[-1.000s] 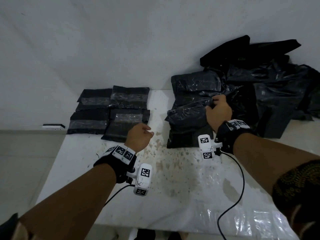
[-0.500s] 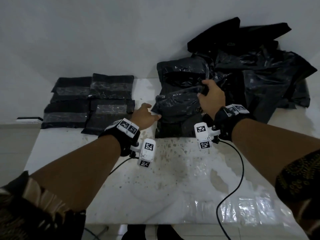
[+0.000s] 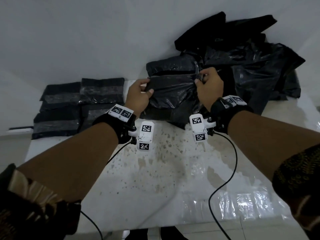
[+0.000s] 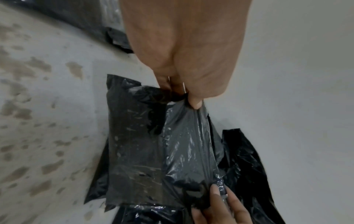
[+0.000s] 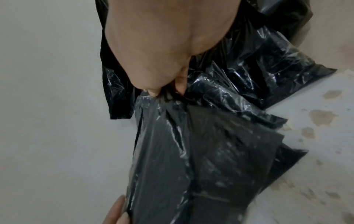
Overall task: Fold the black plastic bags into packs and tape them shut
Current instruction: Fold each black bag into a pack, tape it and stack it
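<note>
A black plastic bag [image 3: 173,90] lies on top of a stack of similar bags at the table's far middle. My left hand [image 3: 138,94] grips its left end, thumb on top and fingers curled under. My right hand [image 3: 207,84] pinches its bunched right end. The left wrist view has my left hand [image 4: 184,94] pinching the bag [image 4: 153,144], with the right hand's fingertips [image 4: 216,192] at the other end. In the right wrist view my right hand [image 5: 164,91] holds the gathered plastic of the bag [image 5: 191,159]. Several folded, taped packs [image 3: 78,106] lie at the far left.
A loose heap of black bags [image 3: 242,66] rises against the white wall at the far right. The white table [image 3: 164,170] is stained and glossy toward me. Two black cables [image 3: 223,184] trail from my wrists across it.
My left hand moved right and took hold of the top bag's left end. My right hand kept its grip on the right end. The head view shifted closer.
</note>
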`<state>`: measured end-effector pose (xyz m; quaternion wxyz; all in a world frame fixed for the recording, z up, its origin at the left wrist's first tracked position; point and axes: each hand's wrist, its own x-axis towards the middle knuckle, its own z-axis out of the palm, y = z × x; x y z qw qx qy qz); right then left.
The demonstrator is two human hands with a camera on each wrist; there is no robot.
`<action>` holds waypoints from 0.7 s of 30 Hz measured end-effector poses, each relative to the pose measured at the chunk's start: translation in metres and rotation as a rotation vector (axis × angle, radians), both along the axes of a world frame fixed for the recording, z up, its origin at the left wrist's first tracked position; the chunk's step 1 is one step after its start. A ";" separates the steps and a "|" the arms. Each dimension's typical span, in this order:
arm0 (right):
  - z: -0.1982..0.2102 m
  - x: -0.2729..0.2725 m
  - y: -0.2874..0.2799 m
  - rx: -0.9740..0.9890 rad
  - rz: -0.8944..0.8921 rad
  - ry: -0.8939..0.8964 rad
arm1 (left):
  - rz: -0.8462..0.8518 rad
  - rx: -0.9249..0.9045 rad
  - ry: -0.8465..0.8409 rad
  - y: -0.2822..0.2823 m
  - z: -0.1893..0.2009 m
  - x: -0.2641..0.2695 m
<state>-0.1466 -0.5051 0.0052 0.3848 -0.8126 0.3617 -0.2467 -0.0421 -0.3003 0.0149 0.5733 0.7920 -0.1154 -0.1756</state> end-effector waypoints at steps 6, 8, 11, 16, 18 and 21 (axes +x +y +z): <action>0.014 0.002 0.016 0.068 0.055 -0.054 | -0.059 -0.015 -0.152 0.016 0.040 0.017; 0.012 0.002 0.026 0.129 0.087 -0.050 | -0.039 -0.001 -0.148 0.026 0.044 0.019; 0.005 0.000 0.048 0.203 0.168 -0.055 | 0.001 0.030 -0.159 0.047 0.044 0.014; -0.004 -0.009 0.095 0.219 0.295 0.013 | 0.016 0.089 -0.169 0.090 0.029 -0.001; -0.013 -0.010 0.107 0.283 0.292 0.010 | 0.043 0.080 -0.153 0.106 0.024 -0.007; -0.016 -0.007 0.124 0.410 0.299 -0.020 | 0.055 0.053 -0.125 0.133 0.021 -0.012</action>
